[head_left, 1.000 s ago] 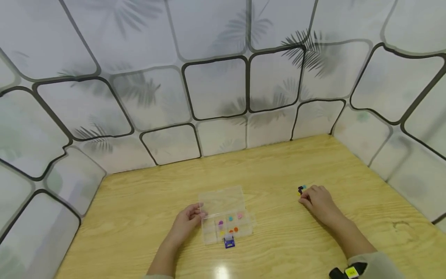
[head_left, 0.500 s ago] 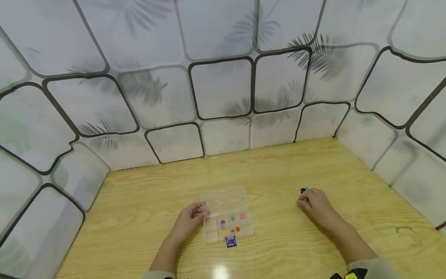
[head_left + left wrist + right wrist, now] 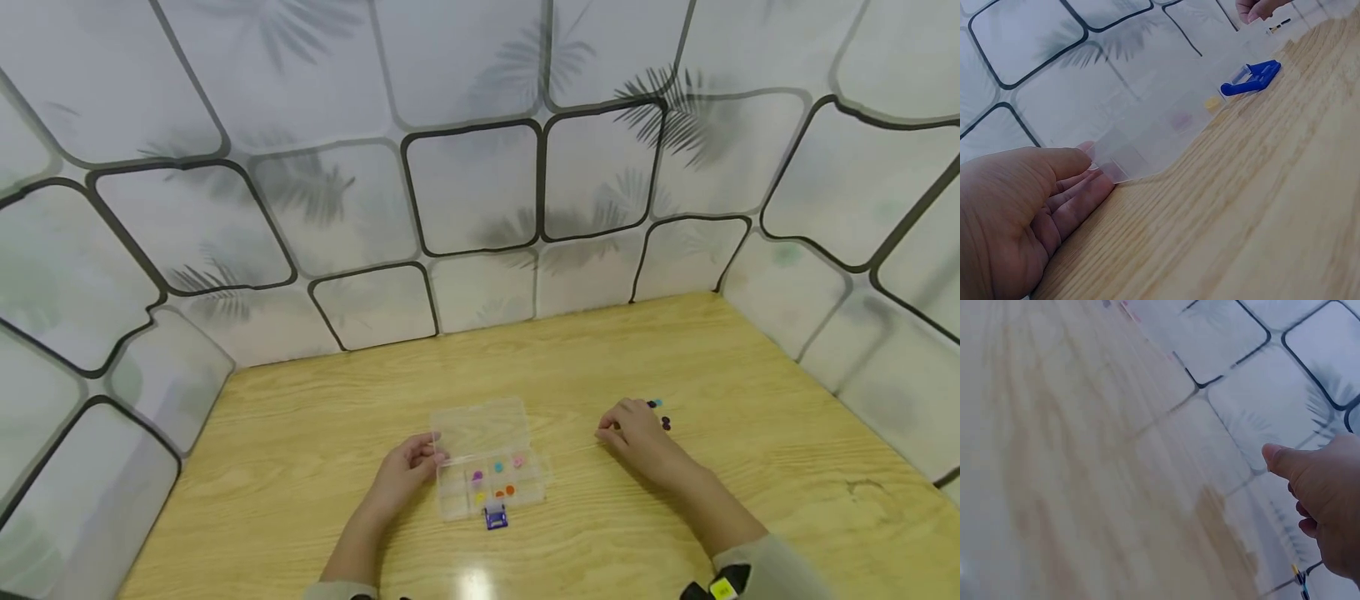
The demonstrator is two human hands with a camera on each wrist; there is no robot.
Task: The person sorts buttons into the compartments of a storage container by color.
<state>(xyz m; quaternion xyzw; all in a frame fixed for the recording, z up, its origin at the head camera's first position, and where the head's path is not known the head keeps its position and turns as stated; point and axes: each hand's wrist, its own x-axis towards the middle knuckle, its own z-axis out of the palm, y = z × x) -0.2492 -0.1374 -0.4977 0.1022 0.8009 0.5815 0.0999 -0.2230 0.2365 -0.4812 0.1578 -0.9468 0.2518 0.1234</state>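
Observation:
In the head view my left hand (image 3: 405,475) grips the left edge of a clear plastic compartment box (image 3: 452,504), its lid (image 3: 480,427) tilted back open. The left wrist view shows the thumb (image 3: 1072,164) along the box's edge and fingers below it. Small round pieces lie in the compartments, among them a purple one (image 3: 477,476), a pink one (image 3: 518,461) and a yellow one (image 3: 1212,103). My right hand (image 3: 637,437) is over the table right of the box, thumb and fingers drawn together. I cannot tell whether a small piece is between its fingertips.
Right of my right hand lie loose dark pieces (image 3: 666,423) and a teal piece (image 3: 655,403). A blue clasp (image 3: 496,517) juts from the box's front edge. Pale patterned cloth walls (image 3: 480,192) border the wooden table (image 3: 337,417) at the back and sides.
My right hand has moved left from the loose pieces toward the box, uncovering dark pieces behind it. The left hand stays at the box.

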